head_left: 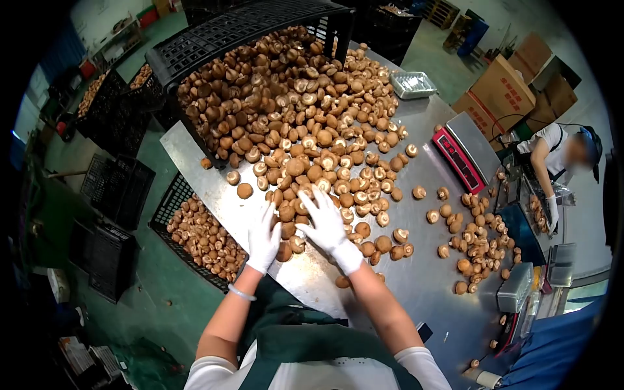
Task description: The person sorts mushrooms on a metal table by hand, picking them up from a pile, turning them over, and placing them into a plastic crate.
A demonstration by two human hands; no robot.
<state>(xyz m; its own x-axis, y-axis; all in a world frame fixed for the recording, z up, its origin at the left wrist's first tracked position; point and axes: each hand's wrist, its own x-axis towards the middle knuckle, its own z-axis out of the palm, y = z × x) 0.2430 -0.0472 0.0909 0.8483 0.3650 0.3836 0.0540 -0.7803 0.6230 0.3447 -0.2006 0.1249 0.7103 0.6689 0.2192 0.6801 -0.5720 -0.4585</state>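
Brown shiitake mushrooms [296,166] spill from a black plastic crate [250,39] tipped on its side onto the metal table [318,276]. My left hand [264,240], in a white glove, is at the near edge of the pile, fingers stretched forward beside a few mushrooms. Also gloved, my right hand [326,227] lies over the mushrooms with its fingers spread. Both hands are open, and several mushrooms sit between them. Whether the fingertips press on any mushroom is hard to make out.
Below the table's left edge stands a black crate of mushrooms [207,237]. A red scale [463,153], a clear plastic tray [413,84] and a smaller mushroom group [481,247] are to the right. Another person [552,153] works at the far right. Stacked clear trays [515,287] stand nearby.
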